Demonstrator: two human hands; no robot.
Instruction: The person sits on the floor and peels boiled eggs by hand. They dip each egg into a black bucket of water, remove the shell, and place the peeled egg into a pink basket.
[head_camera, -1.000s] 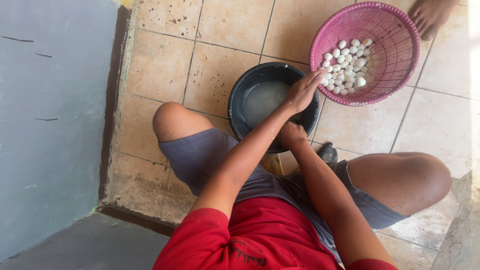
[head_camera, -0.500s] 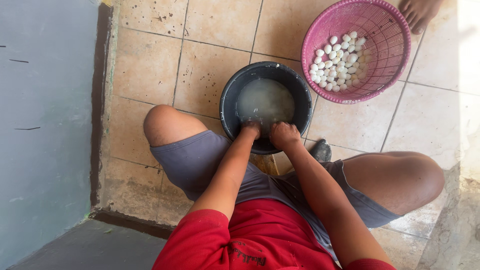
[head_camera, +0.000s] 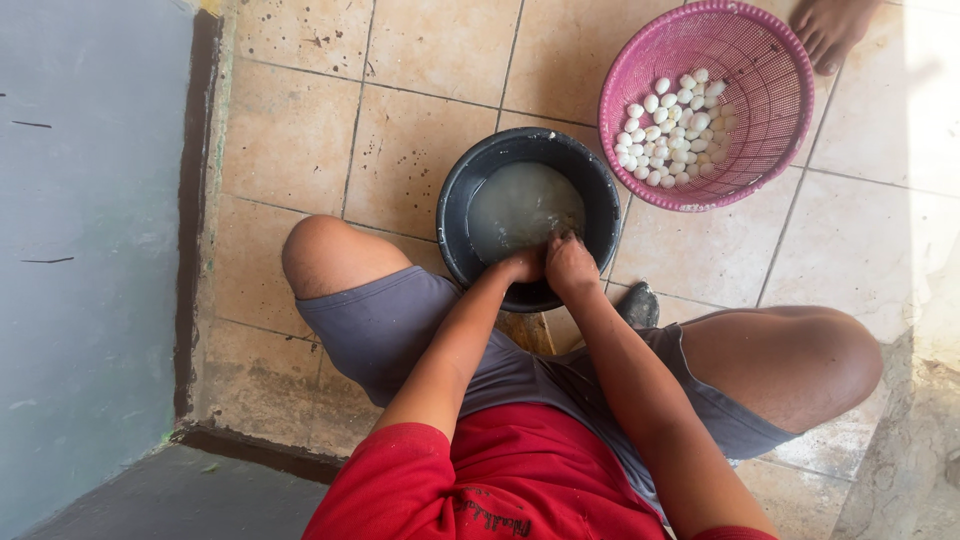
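Observation:
I sit on a tiled floor with a black bucket (head_camera: 455, 195) of cloudy water between my knees. My left hand (head_camera: 522, 266) and my right hand (head_camera: 568, 262) are side by side at the bucket's near rim. Their fingers are curled and dip into the murky water. Whatever lies under the fingers is hidden by the water. A round pink mesh basket (head_camera: 760, 70) stands just beyond the bucket to the right and holds several small white egg-like pieces (head_camera: 672, 125).
Another person's bare foot (head_camera: 830, 28) rests on the tiles by the basket's far rim. A grey-blue wall (head_camera: 90, 250) and a dark raised kerb (head_camera: 190, 200) run along the left. Beige tiles (head_camera: 400, 130) surround the bucket.
One hand was raised over the bucket's far right rim toward the basket; it has come back down, and both hands now sit together in the water at the near rim.

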